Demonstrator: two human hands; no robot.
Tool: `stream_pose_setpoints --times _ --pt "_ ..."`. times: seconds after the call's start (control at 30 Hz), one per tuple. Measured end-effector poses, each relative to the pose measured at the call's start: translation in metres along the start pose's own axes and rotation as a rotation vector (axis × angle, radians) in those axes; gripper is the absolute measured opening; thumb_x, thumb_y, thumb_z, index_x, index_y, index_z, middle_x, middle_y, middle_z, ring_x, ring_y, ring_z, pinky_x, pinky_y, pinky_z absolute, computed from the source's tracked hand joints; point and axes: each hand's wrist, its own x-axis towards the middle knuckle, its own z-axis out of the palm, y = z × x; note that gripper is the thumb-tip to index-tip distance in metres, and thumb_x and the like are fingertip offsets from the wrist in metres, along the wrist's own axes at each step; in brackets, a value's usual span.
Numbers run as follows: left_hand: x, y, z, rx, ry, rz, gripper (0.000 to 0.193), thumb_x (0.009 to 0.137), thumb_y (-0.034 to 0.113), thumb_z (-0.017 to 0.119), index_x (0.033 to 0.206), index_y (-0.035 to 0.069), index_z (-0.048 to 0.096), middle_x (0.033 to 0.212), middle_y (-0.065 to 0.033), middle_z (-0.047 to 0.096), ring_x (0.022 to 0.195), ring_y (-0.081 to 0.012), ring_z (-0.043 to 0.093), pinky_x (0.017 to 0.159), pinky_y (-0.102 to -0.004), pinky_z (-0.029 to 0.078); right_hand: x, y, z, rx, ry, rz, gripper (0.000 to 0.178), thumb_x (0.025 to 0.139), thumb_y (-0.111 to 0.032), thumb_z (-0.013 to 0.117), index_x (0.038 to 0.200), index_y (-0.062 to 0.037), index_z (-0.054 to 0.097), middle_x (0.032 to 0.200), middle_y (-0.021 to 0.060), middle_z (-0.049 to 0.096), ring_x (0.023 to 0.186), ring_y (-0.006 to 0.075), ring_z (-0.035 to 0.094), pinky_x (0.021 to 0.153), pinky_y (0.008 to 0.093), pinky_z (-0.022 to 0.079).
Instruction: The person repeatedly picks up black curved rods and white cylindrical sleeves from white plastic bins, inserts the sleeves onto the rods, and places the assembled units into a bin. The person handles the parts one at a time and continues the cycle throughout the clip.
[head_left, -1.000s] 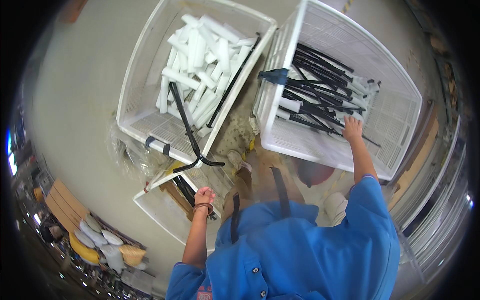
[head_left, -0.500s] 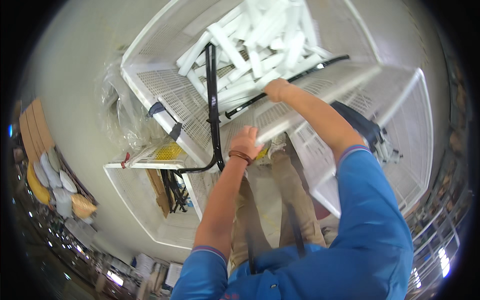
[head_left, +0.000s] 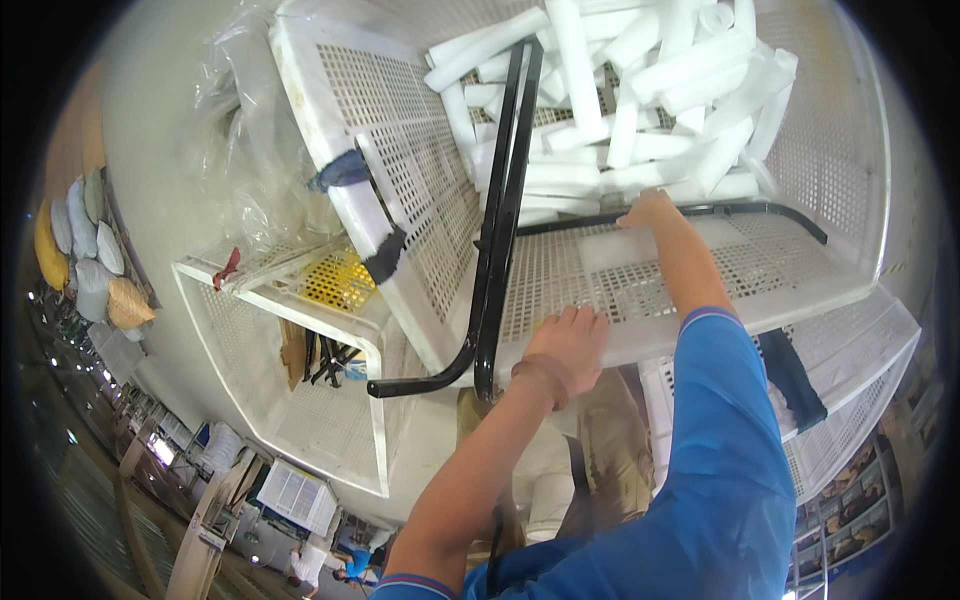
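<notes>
A large white perforated crate (head_left: pixel 720 285) stands before me, holding a heap of white foam tubes (head_left: pixel 700 80). Against its near rim is my left hand (head_left: pixel 567 348), fingers bent over the edge. My right hand (head_left: pixel 652 207) reaches inside, its fingers closed at a black bent tube (head_left: pixel 770 208) that lies along the foot of the foam heap. The fingertips are partly hidden by the hand itself. Two more black bent tubes (head_left: pixel 495 240) lean together over the crate's near left corner, apart from my left hand, with one curved end sticking outside.
A second white crate (head_left: pixel 380 430) at lower left contains dark parts and a yellow perforated piece (head_left: pixel 338 280). Clear plastic sheeting (head_left: pixel 245 150) lies beyond it. At right, another white crate (head_left: pixel 850 370) has a dark cloth (head_left: pixel 792 380) over its edge. Filled sacks (head_left: pixel 88 250) are far left.
My view has shifted closer to the large crate, which now appears larger. My right hand remains by the tube inside it; my left hand stays at the near rim, slightly further right along it.
</notes>
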Motion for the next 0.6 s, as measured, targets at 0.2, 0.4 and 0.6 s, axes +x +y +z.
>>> stream_pose_setpoints --times 0.2,0.4,0.6 --pt "-0.003 0.0 0.012 -0.003 0.071 -0.005 0.055 0.067 0.026 0.076 0.115 0.008 0.055 0.114 -0.0108 0.056 0.106 -0.0303 0.058 0.085 -0.042 0.052 -0.051 0.008 -0.003 0.13 0.136 -0.24 0.074 0.085 -0.072 0.049 0.101 -0.0034 0.072 0.102 0.017 0.071 0.101 0.0334 0.066 0.089 0.0456 0.049" --pt "-0.001 -0.001 0.02 0.045 0.165 0.033 0.048 0.071 0.029 0.077 0.109 0.01 0.055 0.109 -0.0096 0.055 0.106 -0.0303 0.058 0.083 -0.0438 0.052 -0.186 0.034 -0.107 0.217 0.166 -0.16 0.064 0.089 -0.065 0.05 0.105 -0.0067 0.071 0.107 0.0141 0.07 0.103 0.0326 0.065 0.09 0.0435 0.05" --pt "-0.041 0.04 -0.032 0.26 0.118 -0.021 0.051 0.08 0.03 0.077 0.121 0.007 0.056 0.122 -0.0087 0.059 0.112 -0.0256 0.059 0.089 -0.0384 0.052 -0.425 0.057 -0.149 -0.013 0.251 -0.166 0.042 0.087 -0.046 0.063 0.097 -0.007 0.073 0.1 0.012 0.072 0.096 0.03 0.068 0.081 0.043 0.054"
